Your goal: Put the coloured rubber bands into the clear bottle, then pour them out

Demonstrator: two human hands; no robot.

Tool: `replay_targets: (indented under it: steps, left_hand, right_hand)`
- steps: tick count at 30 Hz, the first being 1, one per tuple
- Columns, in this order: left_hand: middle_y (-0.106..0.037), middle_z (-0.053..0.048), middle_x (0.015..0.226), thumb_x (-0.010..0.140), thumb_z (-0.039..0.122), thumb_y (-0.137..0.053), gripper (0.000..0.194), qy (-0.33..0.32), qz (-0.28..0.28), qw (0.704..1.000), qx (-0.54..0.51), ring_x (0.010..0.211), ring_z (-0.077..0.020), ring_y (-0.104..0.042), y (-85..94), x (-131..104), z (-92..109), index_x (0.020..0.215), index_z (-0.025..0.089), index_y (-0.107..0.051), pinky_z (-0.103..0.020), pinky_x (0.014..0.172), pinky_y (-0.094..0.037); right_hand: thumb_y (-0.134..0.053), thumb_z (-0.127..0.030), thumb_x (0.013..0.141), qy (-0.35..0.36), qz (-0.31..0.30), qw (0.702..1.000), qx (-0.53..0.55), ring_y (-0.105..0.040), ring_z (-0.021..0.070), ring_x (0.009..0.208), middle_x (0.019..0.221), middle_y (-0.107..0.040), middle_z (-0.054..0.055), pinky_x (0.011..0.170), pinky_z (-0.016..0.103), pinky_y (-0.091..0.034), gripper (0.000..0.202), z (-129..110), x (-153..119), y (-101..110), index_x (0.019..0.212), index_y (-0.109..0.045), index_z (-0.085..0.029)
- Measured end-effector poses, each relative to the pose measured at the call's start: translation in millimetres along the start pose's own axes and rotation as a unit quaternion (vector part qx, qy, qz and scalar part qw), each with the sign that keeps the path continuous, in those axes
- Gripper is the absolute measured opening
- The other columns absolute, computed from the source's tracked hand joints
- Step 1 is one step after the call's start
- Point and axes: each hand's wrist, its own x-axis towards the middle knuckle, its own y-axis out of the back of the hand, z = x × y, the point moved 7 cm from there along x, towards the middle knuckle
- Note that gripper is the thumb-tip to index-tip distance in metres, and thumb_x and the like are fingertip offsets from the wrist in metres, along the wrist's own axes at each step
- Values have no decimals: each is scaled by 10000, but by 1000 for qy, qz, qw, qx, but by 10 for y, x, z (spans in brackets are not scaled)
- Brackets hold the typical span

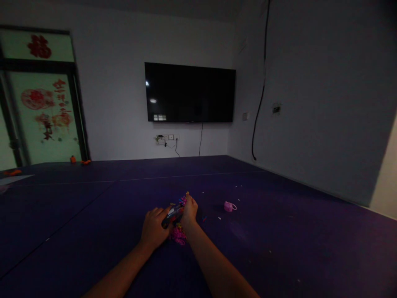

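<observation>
My left hand (154, 227) is closed around a small, dark see-through container (172, 215), which lies tilted with its far end towards my right hand. My right hand (190, 212) is closed beside that end, with a small yellow band (187, 193) showing at its fingertips. Beneath and between both hands lies a pile of small bands (178, 235), mostly pink with some yellow. More pink and blue bands (182, 200) show just beyond the container, partly hidden by my right hand. To the right stands a pink lid with a loop (228, 206).
Small white scraps (219, 218) and a dark bluish bit (204, 217) are scattered on the purple floor (263, 256). Orange objects (86, 162) lie near the door at the far left. A television (190, 93) hangs on the back wall, and a black cable (259, 109) runs down the right wall.
</observation>
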Motion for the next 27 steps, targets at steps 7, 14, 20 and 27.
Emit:
replay_targets:
  steps: [7, 14, 20, 27]
  left_hand:
    - [-686, -80, 899, 767, 267, -548, 364, 0, 14, 1000, 0, 864, -255, -591, -6, -8, -16, 1114, 199, -635, -369, 748, -419]
    - [-686, -64, 874, 723, 215, -566, 397, 11, 10, 1000, 3, 869, -255, -596, 4, -3, -20, 1113, 195, -633, -364, 746, -417]
    - [-687, -57, 879, 731, 228, -559, 368, 26, 10, 1000, 8, 879, -249, -600, 7, -1, -50, 1090, 217, -642, -350, 746, -417]
    - [-691, -58, 893, 734, 231, -556, 372, 43, 11, 999, 8, 890, -252, -601, 7, -2, -83, 1097, 219, -639, -349, 752, -413]
  right_hand:
    - [-657, -440, 643, 5, -6, 1000, -8, -359, 81, 378, 406, -384, -97, 403, 221, -303, 356, 6, -31, -20, 545, -399, -216]
    - [-678, -449, 628, 0, -26, 1000, -5, -423, 96, 378, 400, -429, -78, 412, 224, -335, 356, 23, -66, -56, 542, -434, -205]
    - [-702, -414, 575, -2, -59, 998, -6, -475, 111, 399, 427, -510, -45, 421, 226, -353, 284, 32, -66, -113, 586, -571, -162]
    - [-701, -342, 564, 22, -72, 997, -11, -505, 113, 439, 496, -582, -25, 431, 216, -356, 244, 29, -49, -129, 707, -677, -146]
